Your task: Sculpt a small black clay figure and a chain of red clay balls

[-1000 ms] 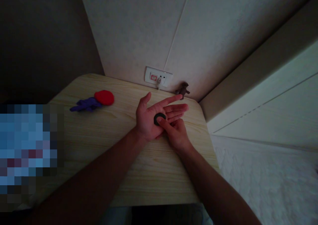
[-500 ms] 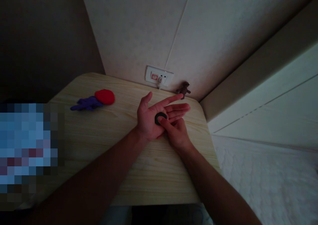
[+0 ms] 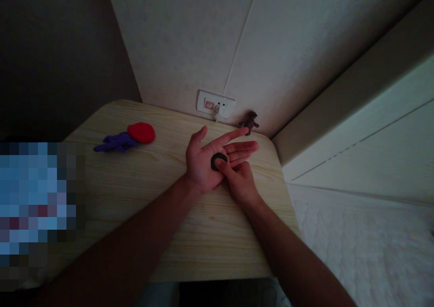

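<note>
My left hand [image 3: 205,162] is held palm up over the table, its fingers stretched out and apart. A flat, round black piece of modelling clay [image 3: 214,161] lies on its palm. The thumb of my right hand [image 3: 240,180] presses on this piece from the right. My other right-hand fingers curl under the edge of the left hand and are mostly hidden.
On the wooden table [image 3: 142,243], to the left, a red clay disc [image 3: 141,133] touches a lumpy purple clay shape [image 3: 117,142]. A small brown figure [image 3: 250,122] stands by the wall, near a socket [image 3: 206,103] with a plug in it.
The whole view has shifted very slightly. Both hands keep the same pose, with my right thumb still on the black clay.
</note>
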Action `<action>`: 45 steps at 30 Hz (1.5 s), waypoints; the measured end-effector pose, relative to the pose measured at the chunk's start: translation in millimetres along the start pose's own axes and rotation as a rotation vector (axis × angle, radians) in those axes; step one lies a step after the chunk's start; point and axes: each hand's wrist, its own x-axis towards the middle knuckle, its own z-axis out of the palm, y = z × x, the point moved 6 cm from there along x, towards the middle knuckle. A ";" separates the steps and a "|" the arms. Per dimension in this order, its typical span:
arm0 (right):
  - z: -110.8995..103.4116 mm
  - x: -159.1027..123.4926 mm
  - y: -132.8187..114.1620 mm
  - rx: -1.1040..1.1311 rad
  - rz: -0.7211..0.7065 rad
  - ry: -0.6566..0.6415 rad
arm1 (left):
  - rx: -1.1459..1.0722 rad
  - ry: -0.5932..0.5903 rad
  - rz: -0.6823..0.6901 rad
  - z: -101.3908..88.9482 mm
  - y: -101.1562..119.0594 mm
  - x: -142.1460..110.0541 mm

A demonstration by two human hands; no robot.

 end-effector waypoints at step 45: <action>-5.3 1.5 -6.9 0.118 0.031 0.085 | 0.147 0.049 0.100 -0.1 7.4 -0.6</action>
